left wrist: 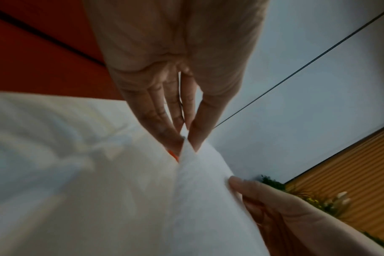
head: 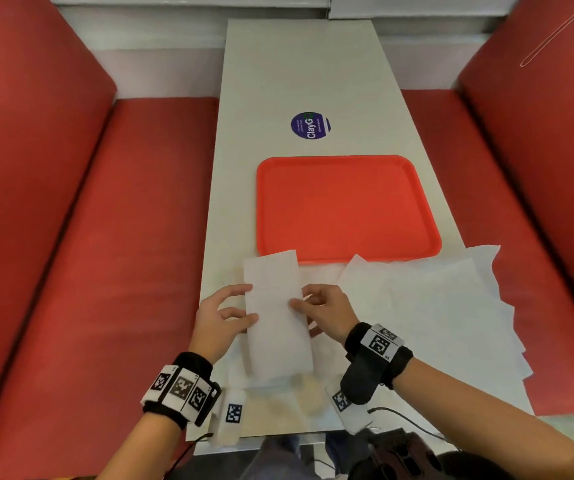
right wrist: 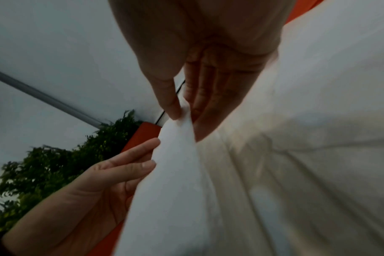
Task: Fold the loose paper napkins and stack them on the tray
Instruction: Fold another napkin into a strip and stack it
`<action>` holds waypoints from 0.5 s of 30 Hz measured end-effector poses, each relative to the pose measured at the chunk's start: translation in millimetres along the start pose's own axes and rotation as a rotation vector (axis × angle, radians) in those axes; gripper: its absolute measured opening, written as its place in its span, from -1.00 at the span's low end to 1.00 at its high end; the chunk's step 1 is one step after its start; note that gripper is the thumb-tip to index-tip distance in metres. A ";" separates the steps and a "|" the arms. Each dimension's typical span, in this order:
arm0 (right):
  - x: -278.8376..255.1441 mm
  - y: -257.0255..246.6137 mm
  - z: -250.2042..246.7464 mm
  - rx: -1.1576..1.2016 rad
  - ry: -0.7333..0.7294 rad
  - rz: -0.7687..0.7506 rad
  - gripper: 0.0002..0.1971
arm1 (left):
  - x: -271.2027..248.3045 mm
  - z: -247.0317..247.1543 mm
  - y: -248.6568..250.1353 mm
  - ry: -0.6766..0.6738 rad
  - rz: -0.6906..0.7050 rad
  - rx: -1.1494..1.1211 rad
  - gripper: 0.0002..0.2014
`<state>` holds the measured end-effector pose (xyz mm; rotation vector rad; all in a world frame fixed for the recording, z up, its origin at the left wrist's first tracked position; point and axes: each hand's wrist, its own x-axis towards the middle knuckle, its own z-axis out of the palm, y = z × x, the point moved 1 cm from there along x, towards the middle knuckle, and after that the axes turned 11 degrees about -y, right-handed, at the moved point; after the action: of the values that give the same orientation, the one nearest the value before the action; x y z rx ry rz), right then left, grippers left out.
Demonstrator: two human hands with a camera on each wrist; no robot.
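A white napkin [head: 276,317], folded into a long narrow strip, is held a little above the table between both hands. My left hand [head: 252,304] pinches its left edge between thumb and fingers [left wrist: 195,136]. My right hand [head: 299,299] pinches the right edge, its thumb [right wrist: 171,104] on top of the napkin [right wrist: 175,173]. The strip's far end reaches the front rim of the red tray [head: 347,202], which holds nothing. Several loose unfolded napkins [head: 445,306] lie spread on the table to the right of my hands.
The narrow white table [head: 296,74] runs away from me between two red bench seats [head: 122,237]. A round purple sticker [head: 310,126] lies beyond the tray. The loose napkins hang over the table's right edge. A thin cable [head: 413,424] trails at the near edge.
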<state>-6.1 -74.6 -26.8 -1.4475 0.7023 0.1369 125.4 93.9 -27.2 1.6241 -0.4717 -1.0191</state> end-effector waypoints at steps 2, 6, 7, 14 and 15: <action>8.2 1.5 13.0 -0.018 0.006 0.038 -0.86 | -0.9 -13.3 -5.4 0.009 -0.037 0.021 -0.51; 25.3 11.1 32.0 -0.051 0.017 0.134 -0.79 | 2.6 -31.1 -19.2 -0.029 -0.099 0.112 -0.42; 28.3 13.0 35.0 -0.059 0.025 0.155 -0.79 | 4.2 -33.6 -22.5 -0.037 -0.102 0.143 -0.41; 41.0 28.0 44.8 -0.116 0.057 0.250 -0.78 | 13.2 -37.3 -35.3 -0.064 -0.091 0.310 -0.41; 41.6 29.5 44.9 -0.118 0.061 0.250 -0.77 | 14.3 -36.5 -36.7 -0.072 -0.080 0.322 -0.41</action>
<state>28.4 -41.5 -75.1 -1.4766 0.9375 0.3339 155.5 116.1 -65.8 1.9081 -0.6503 -1.1064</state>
